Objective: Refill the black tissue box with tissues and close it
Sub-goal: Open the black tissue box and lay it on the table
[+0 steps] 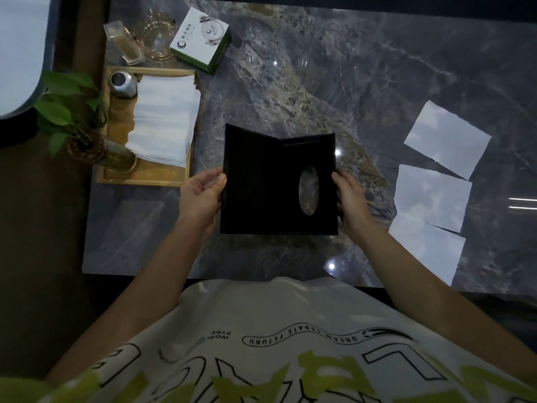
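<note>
The black tissue box [261, 187] is spread open like a book above the marble table [348, 91], and I see no tissues in it. Its right panel has an oval opening through which the table shows. My left hand [202, 194] grips the left edge of the box, and my right hand [350, 199] grips the right edge. A stack of white tissues [164, 117] lies on a wooden tray [142, 178] to the left, apart from both hands.
Three white sheets [436, 196] lie in a column at the right of the table. A potted plant [72, 117] and a metal tin [122, 84] sit on the tray. Behind it stand a white and green carton [200, 39] and glassware [157, 36].
</note>
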A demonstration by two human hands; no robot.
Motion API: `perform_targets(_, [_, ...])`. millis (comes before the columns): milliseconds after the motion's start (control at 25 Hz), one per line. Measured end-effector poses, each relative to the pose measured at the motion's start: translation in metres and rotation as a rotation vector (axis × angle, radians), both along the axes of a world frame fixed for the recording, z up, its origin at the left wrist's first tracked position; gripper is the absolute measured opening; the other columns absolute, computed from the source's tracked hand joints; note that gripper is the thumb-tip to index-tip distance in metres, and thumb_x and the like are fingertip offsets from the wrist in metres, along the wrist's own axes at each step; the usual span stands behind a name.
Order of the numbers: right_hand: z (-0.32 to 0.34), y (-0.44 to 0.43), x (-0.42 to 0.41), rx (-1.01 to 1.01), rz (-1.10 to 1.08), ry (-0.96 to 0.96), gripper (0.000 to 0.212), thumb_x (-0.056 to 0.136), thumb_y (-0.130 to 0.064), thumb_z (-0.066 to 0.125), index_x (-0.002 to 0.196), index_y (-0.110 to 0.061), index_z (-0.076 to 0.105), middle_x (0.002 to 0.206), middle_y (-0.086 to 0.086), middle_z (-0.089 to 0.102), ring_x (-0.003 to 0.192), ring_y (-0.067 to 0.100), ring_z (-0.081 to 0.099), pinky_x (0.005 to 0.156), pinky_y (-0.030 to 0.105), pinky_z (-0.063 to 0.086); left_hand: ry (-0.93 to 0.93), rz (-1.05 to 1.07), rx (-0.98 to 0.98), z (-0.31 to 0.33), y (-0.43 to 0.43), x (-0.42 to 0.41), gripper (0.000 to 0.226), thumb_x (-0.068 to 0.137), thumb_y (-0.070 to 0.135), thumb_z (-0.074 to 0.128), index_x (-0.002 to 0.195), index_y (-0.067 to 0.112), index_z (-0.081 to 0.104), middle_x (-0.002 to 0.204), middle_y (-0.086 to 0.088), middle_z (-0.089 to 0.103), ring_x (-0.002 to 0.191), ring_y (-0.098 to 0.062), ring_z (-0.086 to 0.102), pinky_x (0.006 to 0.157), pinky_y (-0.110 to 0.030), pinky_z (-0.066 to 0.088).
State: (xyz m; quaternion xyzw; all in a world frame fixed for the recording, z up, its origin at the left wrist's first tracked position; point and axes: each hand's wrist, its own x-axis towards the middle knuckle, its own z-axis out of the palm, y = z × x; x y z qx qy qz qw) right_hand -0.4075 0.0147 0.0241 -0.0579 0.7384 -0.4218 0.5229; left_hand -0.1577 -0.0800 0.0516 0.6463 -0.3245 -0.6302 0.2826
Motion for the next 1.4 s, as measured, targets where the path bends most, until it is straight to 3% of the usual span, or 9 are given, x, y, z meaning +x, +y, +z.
perform_targets(160, [-0.004,0.0,0.0,-0.031,0.068,0.127,0.029,0.099,-0.012,0.05,0.126,-0.012,0.06,0.105,-0.004,0.066,0.1,0.014,0.062,0.094,0.031,0.051,-0.016,-0.019,-0.019,-0.007,0.003,-0.001,0.028,0.096,0.003,0.054,0.122,-0.003,0.06,0.094,-0.012,0.069,0.077,-0.012,0.067,0.07,-0.023,0.058])
perform_targets(280, [-0.01,0.0,-0.001,-0.036,0.064,0.121,0.03,0.096,0.0,0.048,0.123,-0.007,0.061,0.115,0.008,0.066,0.108,0.021,0.062,0.101,0.04,0.049,-0.041,-0.03,-0.061,-0.01,0.003,-0.002,0.026,0.095,0.002,0.054,0.119,-0.004,0.061,0.092,-0.011,0.07,0.08,-0.016,0.067,0.085,-0.035,0.056])
perform_targets(400, [-0.006,0.001,0.001,-0.073,0.134,0.166,0.038,0.094,0.008,0.047,0.13,-0.002,0.055,0.123,0.01,0.062,0.114,0.018,0.059,0.095,0.024,0.051,-0.055,-0.035,-0.096,-0.015,0.003,0.001,0.021,0.095,0.004,0.055,0.114,0.002,0.065,0.089,-0.008,0.07,0.085,-0.02,0.067,0.092,-0.043,0.053])
perform_targets(560, [0.0,0.003,0.005,-0.127,0.22,0.238,0.052,0.09,0.021,0.038,0.138,0.004,0.045,0.126,0.006,0.053,0.115,0.011,0.049,0.096,0.016,0.045,-0.191,-0.11,-0.201,-0.02,0.006,0.0,0.023,0.097,0.004,0.052,0.116,0.0,0.064,0.067,0.004,0.066,0.065,0.003,0.06,0.072,-0.019,0.053])
perform_targets(640, [-0.004,0.005,0.004,-0.142,0.258,0.265,0.054,0.09,0.022,0.036,0.141,0.004,0.041,0.126,0.004,0.049,0.118,0.011,0.046,0.102,0.018,0.038,-0.285,-0.13,-0.215,-0.021,0.005,-0.003,0.029,0.095,0.003,0.051,0.122,0.001,0.061,0.087,-0.013,0.07,0.073,0.003,0.062,0.076,-0.019,0.054])
perform_targets(760, [-0.013,0.009,0.001,-0.15,0.326,0.327,0.056,0.09,0.02,0.036,0.143,0.001,0.04,0.128,-0.001,0.048,0.124,0.011,0.047,0.103,0.015,0.036,-0.357,-0.252,-0.305,-0.024,0.007,-0.004,0.051,0.089,0.003,0.052,0.139,0.01,0.046,0.135,-0.011,0.055,0.117,-0.017,0.058,0.105,-0.039,0.046])
perform_targets(920, [-0.02,0.013,-0.002,-0.168,0.395,0.366,0.058,0.09,0.017,0.039,0.143,-0.007,0.044,0.131,-0.003,0.053,0.127,0.011,0.051,0.101,0.011,0.04,-0.594,-0.534,-0.5,-0.023,0.019,-0.015,0.072,0.085,0.008,0.059,0.15,0.01,0.027,0.156,-0.015,0.024,0.144,-0.027,0.025,0.12,-0.039,0.021])
perform_targets(1200, [-0.023,0.017,-0.005,-0.171,0.571,0.529,0.054,0.093,-0.006,0.05,0.144,-0.018,0.042,0.133,0.001,0.058,0.121,0.014,0.055,0.104,0.038,0.048,-0.906,-0.83,-0.467,-0.035,0.029,-0.031,0.09,0.081,0.052,0.063,0.154,0.026,0.017,0.162,-0.017,-0.001,0.148,-0.04,0.004,0.115,-0.057,0.018])
perform_targets(1400, [-0.017,0.014,0.0,-0.057,0.896,0.767,0.093,0.089,-0.04,0.066,0.156,-0.01,0.008,0.163,0.012,0.006,0.15,0.023,0.009,0.12,0.033,0.015,-1.039,-0.991,-0.633,-0.043,0.029,-0.038,0.085,0.085,0.061,0.049,0.154,0.025,0.015,0.161,-0.02,0.002,0.148,-0.04,0.003,0.112,-0.064,0.014])
